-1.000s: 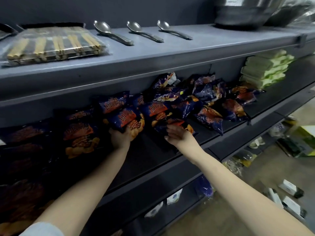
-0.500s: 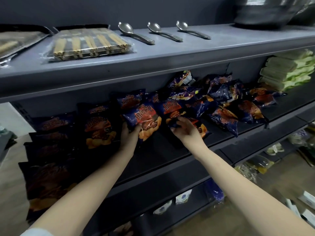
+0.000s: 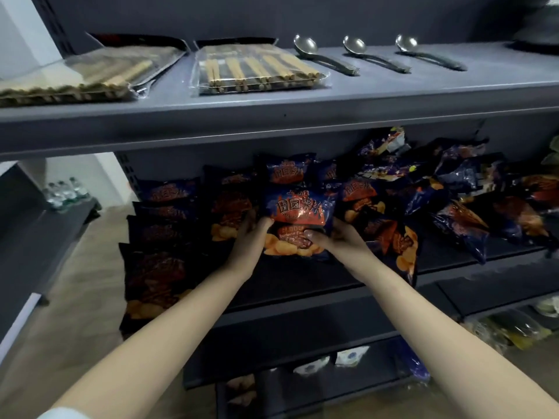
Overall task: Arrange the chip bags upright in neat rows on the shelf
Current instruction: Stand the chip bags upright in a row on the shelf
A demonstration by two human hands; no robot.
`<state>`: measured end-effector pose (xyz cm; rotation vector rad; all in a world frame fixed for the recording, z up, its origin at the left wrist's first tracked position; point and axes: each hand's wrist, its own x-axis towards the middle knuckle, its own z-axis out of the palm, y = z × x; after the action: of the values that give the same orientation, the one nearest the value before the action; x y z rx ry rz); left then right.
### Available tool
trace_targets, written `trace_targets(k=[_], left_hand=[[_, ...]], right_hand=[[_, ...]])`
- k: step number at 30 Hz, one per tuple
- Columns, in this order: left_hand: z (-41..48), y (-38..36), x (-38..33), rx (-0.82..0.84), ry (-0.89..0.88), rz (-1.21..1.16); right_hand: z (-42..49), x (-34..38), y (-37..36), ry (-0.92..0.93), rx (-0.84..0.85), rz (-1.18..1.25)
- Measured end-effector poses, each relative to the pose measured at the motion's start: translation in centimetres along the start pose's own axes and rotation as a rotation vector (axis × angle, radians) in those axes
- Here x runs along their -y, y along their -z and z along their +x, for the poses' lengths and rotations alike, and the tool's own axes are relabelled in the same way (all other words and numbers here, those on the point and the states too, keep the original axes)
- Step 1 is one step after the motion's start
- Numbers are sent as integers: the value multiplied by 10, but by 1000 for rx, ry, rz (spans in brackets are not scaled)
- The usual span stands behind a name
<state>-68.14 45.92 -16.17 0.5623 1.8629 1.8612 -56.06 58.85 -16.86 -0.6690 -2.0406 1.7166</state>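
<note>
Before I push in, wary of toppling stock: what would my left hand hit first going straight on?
The left hand grips the chip bag; beyond it, probably the upright bag behind, depth unclear.

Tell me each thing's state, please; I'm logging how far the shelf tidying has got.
held chip bag: upright, front facing out, gripped by both hands.
left hand: grips the bag's left edge.
right hand: grips its right edge.
bags at left: upright in rows.
bags at right: jumbled heap, lying tilted.
spoons: lying flat, apart.
chopstick packs: sealed, lying flat.
</note>
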Motion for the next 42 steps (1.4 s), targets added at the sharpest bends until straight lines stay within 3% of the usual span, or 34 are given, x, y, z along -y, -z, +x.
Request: trace_targets(k=[5, 12, 19, 30, 36, 42], left_hand=[[-5, 23, 3, -52, 121, 27], [-21, 52, 3, -115, 23, 25], [-38, 68, 29, -102, 22, 140], [-67, 67, 59, 228, -203, 760], [-72, 66, 73, 346, -135, 877], [-71, 67, 74, 331, -127, 907]], right_hand=[[10, -2, -21, 38, -13, 29], [19, -2, -51, 59, 76, 3], [35, -8, -76, 27, -173, 107], [49, -18, -105, -56, 60, 12], [54, -26, -115, -179, 202, 2], [58, -27, -115, -146, 119, -98]])
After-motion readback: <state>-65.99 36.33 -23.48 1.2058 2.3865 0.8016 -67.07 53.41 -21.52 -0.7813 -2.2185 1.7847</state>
